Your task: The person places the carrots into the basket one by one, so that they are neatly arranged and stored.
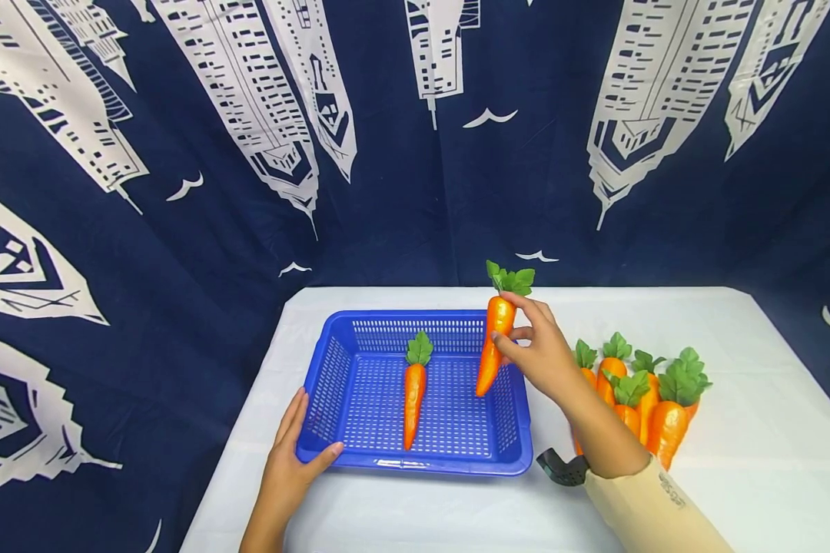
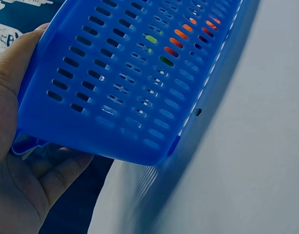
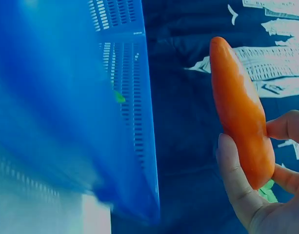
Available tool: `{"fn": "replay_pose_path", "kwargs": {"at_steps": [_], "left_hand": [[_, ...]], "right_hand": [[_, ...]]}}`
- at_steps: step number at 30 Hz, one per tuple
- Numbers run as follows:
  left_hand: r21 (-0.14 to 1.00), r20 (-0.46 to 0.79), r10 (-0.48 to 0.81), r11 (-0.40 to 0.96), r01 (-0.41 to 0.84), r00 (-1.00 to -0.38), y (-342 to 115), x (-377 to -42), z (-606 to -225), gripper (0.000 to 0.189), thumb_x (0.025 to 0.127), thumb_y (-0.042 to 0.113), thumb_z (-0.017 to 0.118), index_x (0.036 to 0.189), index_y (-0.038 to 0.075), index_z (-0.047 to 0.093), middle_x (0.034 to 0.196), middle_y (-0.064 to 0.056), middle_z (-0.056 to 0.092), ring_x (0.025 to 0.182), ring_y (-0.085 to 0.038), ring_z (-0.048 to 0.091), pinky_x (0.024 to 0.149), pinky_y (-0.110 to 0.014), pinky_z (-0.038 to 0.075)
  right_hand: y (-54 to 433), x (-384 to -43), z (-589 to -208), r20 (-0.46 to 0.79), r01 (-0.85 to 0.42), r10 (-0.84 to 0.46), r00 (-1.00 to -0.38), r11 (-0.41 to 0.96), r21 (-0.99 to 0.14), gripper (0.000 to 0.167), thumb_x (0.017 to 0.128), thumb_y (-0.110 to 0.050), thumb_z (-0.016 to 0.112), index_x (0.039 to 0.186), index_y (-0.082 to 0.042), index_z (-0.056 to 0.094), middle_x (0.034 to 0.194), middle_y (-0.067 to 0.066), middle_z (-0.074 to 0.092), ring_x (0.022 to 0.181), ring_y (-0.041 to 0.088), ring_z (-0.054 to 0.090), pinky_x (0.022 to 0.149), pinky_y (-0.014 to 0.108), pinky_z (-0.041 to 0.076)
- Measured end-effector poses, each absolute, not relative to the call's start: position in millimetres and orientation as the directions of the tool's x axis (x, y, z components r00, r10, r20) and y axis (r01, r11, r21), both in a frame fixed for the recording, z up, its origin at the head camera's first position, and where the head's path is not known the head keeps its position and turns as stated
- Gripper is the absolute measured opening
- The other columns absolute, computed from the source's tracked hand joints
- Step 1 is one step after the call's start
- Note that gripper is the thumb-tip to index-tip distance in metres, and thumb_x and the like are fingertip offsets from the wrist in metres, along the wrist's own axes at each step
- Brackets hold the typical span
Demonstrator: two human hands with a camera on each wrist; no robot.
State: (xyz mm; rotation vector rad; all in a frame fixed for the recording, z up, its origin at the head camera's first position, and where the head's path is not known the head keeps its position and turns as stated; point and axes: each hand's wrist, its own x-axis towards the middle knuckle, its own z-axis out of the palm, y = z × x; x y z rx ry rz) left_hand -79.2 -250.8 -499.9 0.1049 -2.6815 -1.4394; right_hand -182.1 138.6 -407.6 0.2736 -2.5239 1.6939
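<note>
Over the right end of a blue plastic basket [image 1: 449, 464], my right hand [image 1: 541, 349] pinches an orange toy carrot [image 1: 499, 319] between thumb and fingers. Its green leaves point up and away, its tip down; the right wrist view shows the same carrot [image 3: 239, 112] beside the basket wall. Inside the basket, a second carrot [image 1: 414, 399] lies lengthwise near the middle. My left hand [image 1: 285, 468] holds the basket's near left corner, thumb at the front rim and fingers along the left side. In the left wrist view the fingers [image 2: 66, 175] bend beneath the rim.
Several more carrots [image 1: 666, 430] with green leaves lie grouped on the white table [image 1: 768, 491] to the right, partly hidden by my right forearm. A black strap [image 1: 562, 467] is at the right wrist. Behind the table hangs a dark blue cloth [image 1: 449, 200] printed with white buildings.
</note>
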Motion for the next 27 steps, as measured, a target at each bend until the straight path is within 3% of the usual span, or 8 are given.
{"fn": "replay_pose_path", "kwargs": {"at_steps": [6,13,21,27], "left_hand": [[0.831,0.06,-0.103,0.556,-0.007,-0.993,-250.7,-78.7,-498.5,0.1,0.081,0.033,0.085,0.162,0.022,0.026,0.171,0.003,0.016,0.158,-0.034,0.014,0.12,-0.069,0.019],[0.833,0.047,-0.106,0.554,-0.019,-0.993,-250.8,-79.2,-497.8,0.101,0.082,0.034,0.085,0.162,0.024,0.025,0.171,0.007,0.015,0.158,-0.034,0.013,0.121,-0.069,0.017],[0.83,0.033,-0.113,0.556,-0.036,-0.993,-250.8,-79.6,-499.2,0.102,0.081,0.034,0.085,0.162,0.025,0.024,0.171,0.006,0.014,0.158,-0.035,0.012,0.121,-0.07,0.016],[0.832,0.039,-0.114,0.554,-0.031,-0.993,-251.1,-79.5,-500.4,0.102,0.081,0.032,0.085,0.162,0.025,0.024,0.171,0.005,0.014,0.158,-0.034,0.012,0.122,-0.068,0.015]], "right_hand": [[124.9,-185.8,-404.2,0.168,-0.214,-0.153,-0.974,0.363,-0.907,0.068,0.093,-0.006,0.069,0.154,-0.017,0.042,0.147,0.024,0.034,0.096,0.034,0.069,0.064,0.032,0.063],[110.4,-192.3,-403.4,0.159,-0.221,-0.199,-0.967,0.339,-0.915,0.066,0.093,-0.005,0.069,0.153,-0.017,0.044,0.146,0.024,0.034,0.094,0.034,0.07,0.068,0.042,0.064],[98.3,-202.2,-408.2,0.118,-0.2,-0.268,-0.956,0.303,-0.932,0.067,0.092,-0.002,0.066,0.153,-0.014,0.042,0.146,0.023,0.036,0.097,0.034,0.07,0.067,0.039,0.064],[90.3,-206.7,-413.6,0.055,-0.168,-0.335,-0.941,0.318,-0.933,0.068,0.091,-0.003,0.067,0.154,-0.013,0.04,0.141,0.025,0.037,0.091,0.029,0.07,0.072,0.046,0.064]]}}
